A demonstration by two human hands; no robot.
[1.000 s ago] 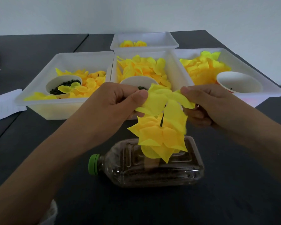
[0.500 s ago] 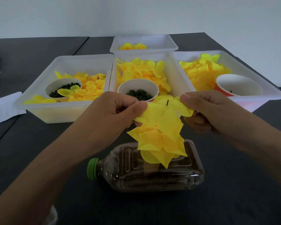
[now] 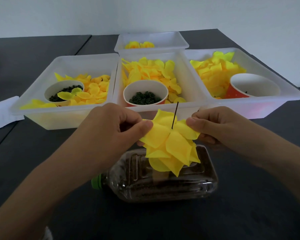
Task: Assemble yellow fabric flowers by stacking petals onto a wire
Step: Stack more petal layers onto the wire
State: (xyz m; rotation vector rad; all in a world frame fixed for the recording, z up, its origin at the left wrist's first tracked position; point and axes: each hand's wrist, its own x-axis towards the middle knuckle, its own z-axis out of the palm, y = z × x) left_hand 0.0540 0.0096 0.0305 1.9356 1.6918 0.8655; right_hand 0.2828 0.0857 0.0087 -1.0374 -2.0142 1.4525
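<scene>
The left hand [image 3: 111, 129] is pinching the left edge of a yellow petal layer [image 3: 164, 134] between thumb and curled fingers, and the right hand [image 3: 213, 127] is pinching its right edge the same way. The layer is sitting threaded on a thin dark wire [image 3: 175, 115], which is poking up through its middle and leaning slightly to the right. Under this layer, more yellow petals [image 3: 173, 161] are hanging stacked on the same wire, forming a flower that is drooping toward the near side.

Just below the flower, a clear plastic bottle [image 3: 163, 184] is lying on its side on the dark desk [image 3: 249, 213], its green cap [image 3: 96, 182] pointing left; dark material is filling its lower part. How the wire meets the bottle is hidden by the petals.

Beyond the hands, three white trays are standing side by side. The left tray [image 3: 42, 80] is holding orange-yellow petals and a white cup [image 3: 64, 90] with small dark green pieces and one petal on top. The middle tray [image 3: 187, 80] is holding yellow petals and a red cup [image 3: 145, 94] with dark green rings. The right tray [image 3: 270, 75] is holding brighter yellow petals and a red cup [image 3: 253, 85] that looks almost bare inside. A fourth tray [image 3: 163, 38] is sitting farther back, with finished yellow flowers [image 3: 139, 45] in it. White paper [image 3: 2, 110] is lying at the left edge of the desk.
</scene>
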